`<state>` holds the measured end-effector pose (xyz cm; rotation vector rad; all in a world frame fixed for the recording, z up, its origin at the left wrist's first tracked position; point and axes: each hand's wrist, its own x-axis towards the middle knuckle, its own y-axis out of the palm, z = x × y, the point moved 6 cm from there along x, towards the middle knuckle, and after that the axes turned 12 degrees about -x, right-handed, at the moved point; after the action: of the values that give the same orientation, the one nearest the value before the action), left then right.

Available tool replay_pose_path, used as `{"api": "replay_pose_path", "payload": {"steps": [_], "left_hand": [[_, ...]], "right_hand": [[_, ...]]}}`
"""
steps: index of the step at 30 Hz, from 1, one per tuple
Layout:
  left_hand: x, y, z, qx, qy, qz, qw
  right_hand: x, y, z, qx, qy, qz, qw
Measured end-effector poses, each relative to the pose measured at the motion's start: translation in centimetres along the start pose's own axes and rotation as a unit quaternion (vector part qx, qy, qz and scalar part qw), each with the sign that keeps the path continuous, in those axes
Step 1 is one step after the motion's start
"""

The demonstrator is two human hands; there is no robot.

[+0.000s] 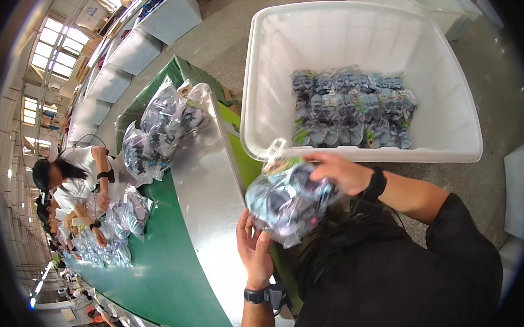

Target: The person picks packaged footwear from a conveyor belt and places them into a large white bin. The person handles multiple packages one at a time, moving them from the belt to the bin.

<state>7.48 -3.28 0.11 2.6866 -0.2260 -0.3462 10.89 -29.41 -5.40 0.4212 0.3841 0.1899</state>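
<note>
Between my hands is a clear plastic bag of blue and purple shoes [287,197], which look like sandals or clogs, with a clear hanger piece at its top. My right hand [341,173] grips the bag's upper right side, fingers over the top. At its lower left edge, my left hand [255,251] holds the plastic between thumb and fingers. The bag hangs over the near edge of a metal table strip [208,195], close to a large white bin [355,155]. Rows of similar bagged shoes [353,110] lie packed on the bin's floor.
A heap of bagged shoes [161,130] rests at the far end of the metal strip. Left of the strip runs a green conveyor belt [161,273] with more bags [110,240]. Co-workers, one in a white shirt [78,177], handle bags there. White bins [131,52] line the back.
</note>
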Motion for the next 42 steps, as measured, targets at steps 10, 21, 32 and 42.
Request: {"api": "replay_pose_path", "payload": {"steps": [10,21,32,42], "left_hand": [[-1.6,-10.6,-1.0,0.101,0.013,-0.197,0.975],[-2.0,-11.5,0.9,0.198,0.129,-0.182,0.954],[-1.6,-11.2,0.6,0.244,0.142,-0.179,0.943],[-1.9,-11.3,0.8,0.285,0.151,-0.204,0.924]], "right_hand": [[-1.6,-21.4,5.4,-0.104,-0.062,-0.236,0.964],[-1.3,-36.2,0.0,-0.453,0.172,-0.377,0.789],[9.4,-30.5,5.9,-0.36,0.043,-0.388,0.847],[4.1,-20.9,0.7,-0.379,0.041,-0.17,0.909]]}}
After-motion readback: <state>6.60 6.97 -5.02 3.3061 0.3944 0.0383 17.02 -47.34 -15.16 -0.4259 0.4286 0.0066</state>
